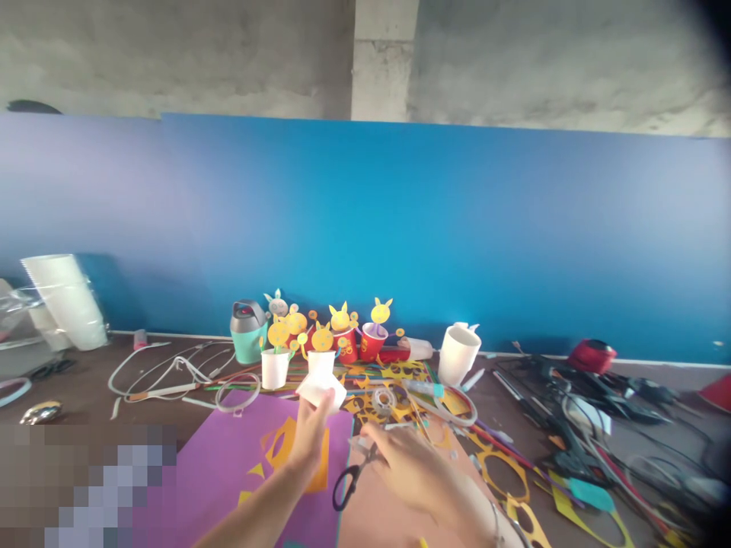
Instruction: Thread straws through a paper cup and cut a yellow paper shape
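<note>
My left hand [313, 430] pinches a white piece of paper [320, 390], thumb on top, in front of the decorated cups. My right hand [408, 460] is closed around a pair of scissors [346, 487]; one black handle loop sticks out to its lower left, and the rest is partly hidden by the fingers. Below my hands lie a purple sheet [211, 464] and a salmon-coloured sheet [377, 510]. Just behind the paper stands a white cup [275, 370] with a yellow round-faced paper figure in it; a red cup [374, 342] holds a similar figure.
A teal container [249, 335] and a large white cup [458, 355] stand near the blue partition [365, 221]. Orange paper offcuts [502, 472], a clear tape roll [383, 400] and coloured sticks cover the middle. Black tools and cables [576, 434] crowd the right; stacked white cups [65, 301] stand left.
</note>
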`<state>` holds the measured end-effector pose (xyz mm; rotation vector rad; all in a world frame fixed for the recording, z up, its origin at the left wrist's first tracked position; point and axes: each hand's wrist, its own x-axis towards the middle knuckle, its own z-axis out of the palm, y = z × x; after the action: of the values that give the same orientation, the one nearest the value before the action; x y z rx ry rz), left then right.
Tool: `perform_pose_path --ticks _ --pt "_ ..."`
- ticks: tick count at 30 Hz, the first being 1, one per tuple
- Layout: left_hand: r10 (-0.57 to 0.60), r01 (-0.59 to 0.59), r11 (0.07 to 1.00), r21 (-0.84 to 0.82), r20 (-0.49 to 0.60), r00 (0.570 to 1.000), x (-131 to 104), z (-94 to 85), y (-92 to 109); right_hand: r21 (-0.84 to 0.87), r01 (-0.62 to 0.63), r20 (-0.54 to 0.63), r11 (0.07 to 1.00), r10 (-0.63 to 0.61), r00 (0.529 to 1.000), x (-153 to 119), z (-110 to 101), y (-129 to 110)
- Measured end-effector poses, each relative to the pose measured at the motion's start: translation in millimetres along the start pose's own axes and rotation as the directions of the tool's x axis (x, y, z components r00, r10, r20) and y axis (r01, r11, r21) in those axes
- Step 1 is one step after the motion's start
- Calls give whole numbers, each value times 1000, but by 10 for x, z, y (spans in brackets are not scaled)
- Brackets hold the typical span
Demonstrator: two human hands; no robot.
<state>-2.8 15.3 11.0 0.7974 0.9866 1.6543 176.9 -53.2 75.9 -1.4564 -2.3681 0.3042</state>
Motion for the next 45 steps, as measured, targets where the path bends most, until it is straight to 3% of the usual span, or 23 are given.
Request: perform_pose_path --ticks 3,5,7,9,12,15,19,22,25,28,33,37,40,43,45 --pt "60 -65 996 54 92 994 -54 24 12 -13 -45 163 999 46 986 78 -32 142" --pt "99 -112 988 106 124 987 -91 34 22 -146 -196 67 970 207 976 157 -44 259" --pt "136 -153 977 151 121 983 -126 39 26 -265 -381 -75 886 375 924 226 -24 395" --pt "168 -185 970 155 120 979 -159 46 30 -305 -450 -26 840 465 885 269 21 527" --pt "210 -234 961 151 156 965 -200 61 43 -293 -429 47 855 461 886 282 50 649" --pt "241 -284 936 208 209 948 -223 68 46 -247 -399 12 883 414 910 258 -71 658" --pt "244 -305 910 282 230 942 -227 75 12 148 -226 -101 963 242 965 224 -347 669" --pt "210 -245 942 230 167 963 -224 88 -6 344 -257 -16 903 279 960 212 -411 790" --pt "187 -202 964 172 105 977 -216 92 -1 364 -294 23 884 307 952 215 -339 932" --pt "185 -205 960 190 116 976 -201 78 1 288 -301 -2 909 315 949 233 -270 967" --pt "186 -205 958 203 109 977 -171 50 -38 30 -285 -136 958 286 949 239 -315 852" --pt "188 -217 948 231 143 972 -165 46 -52 -135 -341 -319 930 285 904 229 -402 785" --pt "203 -239 939 245 166 965 -175 50 -47 33 -209 -466 977 201 862 208 -480 674" --pt "200 -236 943 235 166 966 -194 61 -42 288 -45 -563 957 207 800 145 -550 441" --pt "204 -242 941 236 174 963 -205 70 -37 397 105 -556 912 148 818 92 -559 253"
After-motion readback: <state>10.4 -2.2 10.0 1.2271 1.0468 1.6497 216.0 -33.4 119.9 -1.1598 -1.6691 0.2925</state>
